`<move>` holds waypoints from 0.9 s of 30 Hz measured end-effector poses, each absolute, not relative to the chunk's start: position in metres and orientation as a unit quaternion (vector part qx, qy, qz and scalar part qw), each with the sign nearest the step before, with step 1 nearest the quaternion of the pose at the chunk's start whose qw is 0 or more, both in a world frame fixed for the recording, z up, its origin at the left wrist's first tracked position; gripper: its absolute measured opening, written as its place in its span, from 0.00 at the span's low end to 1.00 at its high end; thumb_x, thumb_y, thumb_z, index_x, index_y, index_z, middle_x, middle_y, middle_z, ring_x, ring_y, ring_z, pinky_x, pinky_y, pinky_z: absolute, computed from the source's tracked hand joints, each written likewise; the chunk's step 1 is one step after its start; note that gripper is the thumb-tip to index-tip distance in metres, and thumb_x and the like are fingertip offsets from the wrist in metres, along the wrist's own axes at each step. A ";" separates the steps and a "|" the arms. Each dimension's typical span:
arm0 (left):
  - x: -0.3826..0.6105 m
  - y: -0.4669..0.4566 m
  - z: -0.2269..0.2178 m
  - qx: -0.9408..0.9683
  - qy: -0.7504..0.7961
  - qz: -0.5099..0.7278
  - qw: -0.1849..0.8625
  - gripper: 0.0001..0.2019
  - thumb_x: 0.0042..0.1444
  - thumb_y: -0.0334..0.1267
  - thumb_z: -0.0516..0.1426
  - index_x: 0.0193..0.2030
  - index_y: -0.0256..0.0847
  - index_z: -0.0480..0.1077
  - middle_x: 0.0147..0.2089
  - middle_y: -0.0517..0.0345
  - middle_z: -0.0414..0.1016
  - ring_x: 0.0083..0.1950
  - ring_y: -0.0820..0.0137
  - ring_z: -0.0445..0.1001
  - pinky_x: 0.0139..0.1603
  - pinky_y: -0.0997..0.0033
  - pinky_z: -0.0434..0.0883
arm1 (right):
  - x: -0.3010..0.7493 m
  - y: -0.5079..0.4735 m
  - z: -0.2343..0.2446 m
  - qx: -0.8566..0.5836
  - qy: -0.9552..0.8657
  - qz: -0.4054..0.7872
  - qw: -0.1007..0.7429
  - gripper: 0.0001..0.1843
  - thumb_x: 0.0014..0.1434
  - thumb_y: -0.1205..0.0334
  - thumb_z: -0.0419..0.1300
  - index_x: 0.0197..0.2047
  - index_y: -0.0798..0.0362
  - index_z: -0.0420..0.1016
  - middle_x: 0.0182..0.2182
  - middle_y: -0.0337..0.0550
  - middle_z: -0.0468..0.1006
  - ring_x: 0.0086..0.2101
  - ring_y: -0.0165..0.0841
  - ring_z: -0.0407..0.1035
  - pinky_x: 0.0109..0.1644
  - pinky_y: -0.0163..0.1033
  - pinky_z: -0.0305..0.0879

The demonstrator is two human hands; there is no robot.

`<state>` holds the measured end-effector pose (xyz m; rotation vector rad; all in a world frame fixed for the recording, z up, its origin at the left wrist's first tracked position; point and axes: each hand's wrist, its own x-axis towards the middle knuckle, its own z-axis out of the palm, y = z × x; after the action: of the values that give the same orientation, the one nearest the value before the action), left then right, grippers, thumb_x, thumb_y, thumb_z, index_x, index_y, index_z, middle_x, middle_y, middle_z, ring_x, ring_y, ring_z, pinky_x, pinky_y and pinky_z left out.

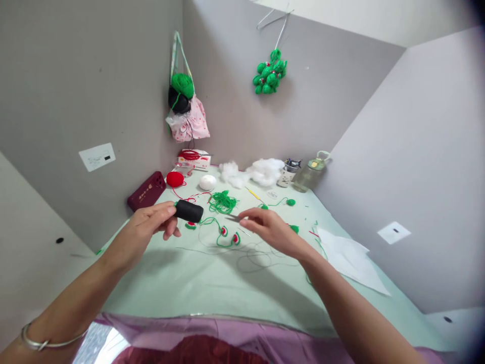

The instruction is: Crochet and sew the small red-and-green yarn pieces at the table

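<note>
My left hand (151,221) grips a spool of black thread (189,211) by one end, held above the table. In my right hand (267,230) are thread snips (234,218), their grey pointed blades aimed left; the rest is hidden by my fingers. Between and below the hands lie small red, white and green crocheted pieces (236,238) joined by green yarn. A loose strand of dark thread (252,258) loops over the cloth in front of them. Behind the hands is a tangle of green yarn (223,201). A needle (244,232) lies near the crocheted pieces.
Red yarn (175,179), a white yarn ball (207,182), stuffing (265,172), a yellow crochet hook (253,194) and a bottle (308,174) stand or lie toward the back. A maroon phone (147,192) leans at left. White sheets (352,258) lie right. Green crocheted pieces (270,76) hang on the wall.
</note>
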<state>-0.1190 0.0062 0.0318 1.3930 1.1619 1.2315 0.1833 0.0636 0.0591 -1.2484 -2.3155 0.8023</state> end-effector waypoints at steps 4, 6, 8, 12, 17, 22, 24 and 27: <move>-0.117 0.004 0.029 0.580 0.489 0.486 0.434 0.22 0.63 0.52 0.54 0.21 0.42 0.66 0.23 0.61 0.63 0.35 0.66 0.72 0.44 0.70 0.68 | 0.142 0.051 0.062 -0.384 -0.858 0.293 0.179 0.15 0.65 0.50 0.58 0.45 0.49 0.81 0.35 0.40 0.78 0.31 0.28 0.66 0.35 0.34 0.57; -0.118 0.003 0.028 0.585 0.494 0.480 0.428 0.22 0.63 0.52 0.54 0.21 0.42 0.66 0.24 0.60 0.64 0.35 0.66 0.72 0.44 0.70 0.68 | 0.125 0.052 0.057 -0.382 -0.870 0.259 0.175 0.13 0.65 0.52 0.59 0.42 0.50 0.81 0.33 0.39 0.77 0.30 0.27 0.65 0.34 0.34 0.55; -0.122 0.003 0.026 0.582 0.498 0.481 0.427 0.22 0.63 0.52 0.54 0.22 0.42 0.67 0.23 0.61 0.64 0.35 0.66 0.72 0.45 0.70 0.67 | 0.115 0.057 0.051 -0.389 -0.877 0.224 0.172 0.12 0.65 0.55 0.59 0.39 0.51 0.81 0.30 0.39 0.76 0.29 0.27 0.63 0.33 0.34 0.53; -0.133 0.002 0.024 0.556 0.503 0.500 0.434 0.20 0.63 0.52 0.55 0.24 0.42 0.69 0.23 0.62 0.64 0.35 0.66 0.72 0.46 0.70 0.67 | 0.122 0.064 0.043 -0.425 -0.859 0.225 0.175 0.12 0.65 0.55 0.58 0.40 0.51 0.80 0.31 0.40 0.78 0.29 0.27 0.64 0.34 0.34 0.54; -0.137 0.003 0.023 0.542 0.494 0.520 0.438 0.18 0.63 0.51 0.55 0.26 0.42 0.70 0.23 0.62 0.64 0.34 0.66 0.72 0.46 0.70 0.67 | 0.149 0.062 0.040 -0.469 -0.825 0.270 0.162 0.14 0.63 0.51 0.59 0.43 0.52 0.79 0.29 0.39 0.77 0.28 0.29 0.66 0.35 0.35 0.57; -0.130 0.005 0.024 0.549 0.481 0.518 0.446 0.19 0.63 0.49 0.55 0.25 0.41 0.69 0.23 0.62 0.64 0.33 0.67 0.70 0.46 0.68 0.68 | 0.132 0.059 0.047 -0.444 -0.830 0.273 0.198 0.15 0.63 0.50 0.59 0.43 0.52 0.79 0.34 0.41 0.78 0.32 0.30 0.67 0.36 0.34 0.57; -0.128 0.005 0.024 0.554 0.483 0.511 0.446 0.18 0.63 0.49 0.55 0.26 0.41 0.70 0.23 0.62 0.65 0.33 0.67 0.71 0.46 0.68 0.67 | 0.118 0.060 0.049 -0.422 -0.844 0.262 0.203 0.14 0.63 0.51 0.60 0.41 0.52 0.79 0.33 0.40 0.77 0.31 0.29 0.66 0.35 0.34 0.56; -0.129 0.004 0.025 0.551 0.489 0.509 0.446 0.16 0.63 0.49 0.55 0.31 0.40 0.73 0.23 0.63 0.65 0.33 0.67 0.72 0.46 0.69 0.67 | 0.103 0.067 0.046 -0.390 -0.870 0.229 0.194 0.12 0.64 0.53 0.60 0.39 0.51 0.80 0.29 0.38 0.76 0.28 0.27 0.63 0.33 0.34 0.52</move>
<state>-0.1290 0.0037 0.0247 1.3650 1.2108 1.2608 0.1030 0.0669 0.0462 -1.0936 -2.4407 0.6431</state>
